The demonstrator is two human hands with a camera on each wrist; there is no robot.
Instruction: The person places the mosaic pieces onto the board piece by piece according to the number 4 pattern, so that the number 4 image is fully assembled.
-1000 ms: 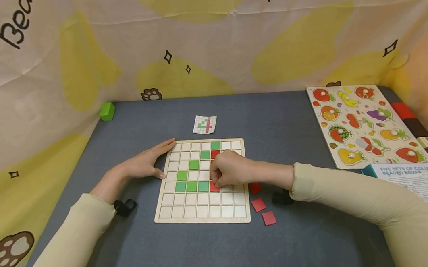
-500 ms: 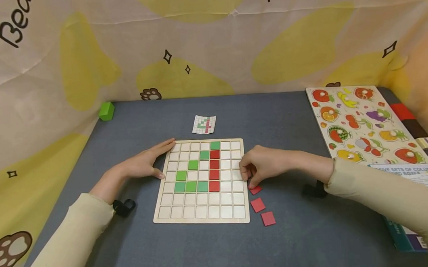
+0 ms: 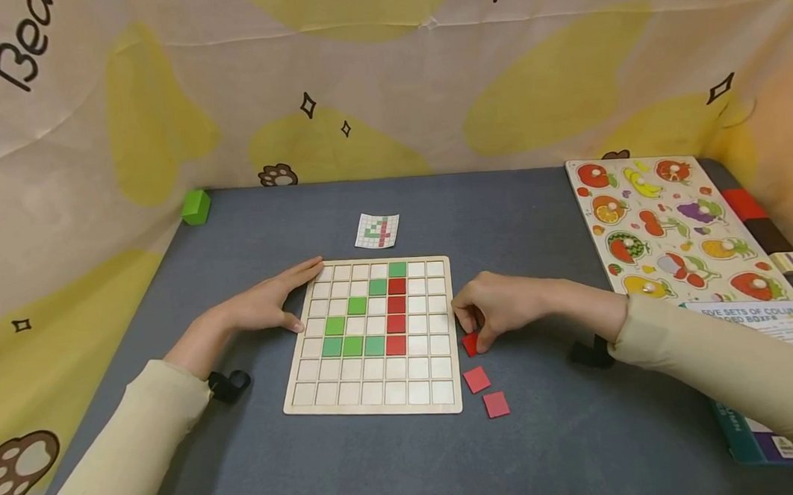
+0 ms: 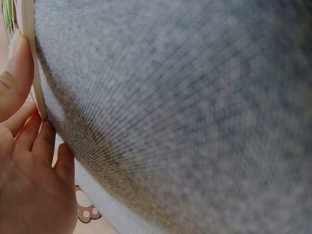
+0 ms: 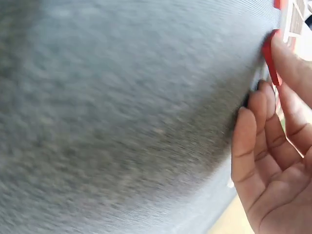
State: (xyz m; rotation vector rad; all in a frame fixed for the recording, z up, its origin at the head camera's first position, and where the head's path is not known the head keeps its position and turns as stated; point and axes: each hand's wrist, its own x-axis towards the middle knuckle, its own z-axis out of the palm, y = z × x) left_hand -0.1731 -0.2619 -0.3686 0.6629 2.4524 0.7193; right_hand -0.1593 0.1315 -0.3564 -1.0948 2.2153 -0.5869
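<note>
A wooden grid board lies flat on the dark table. Green square tiles form a diagonal and a row in its cells, and red square tiles fill part of one column. At the board's left edge rests my left hand, thumb and fingers spread; in the left wrist view its fingertips touch the rim. Just off the right edge, my right hand pinches a red square tile between thumb and fingers, tilted up in the right wrist view. Two more red tiles lie below that hand.
Behind the board lies a small pattern card with a green and red figure. A fruit puzzle board is at the back right, with a teal-edged box partly under my right forearm. A green block sits at the back left corner.
My right hand has left the red column on the board and moved right to the loose tiles, where it now pinches the uppermost one. My left hand has stayed in place.
</note>
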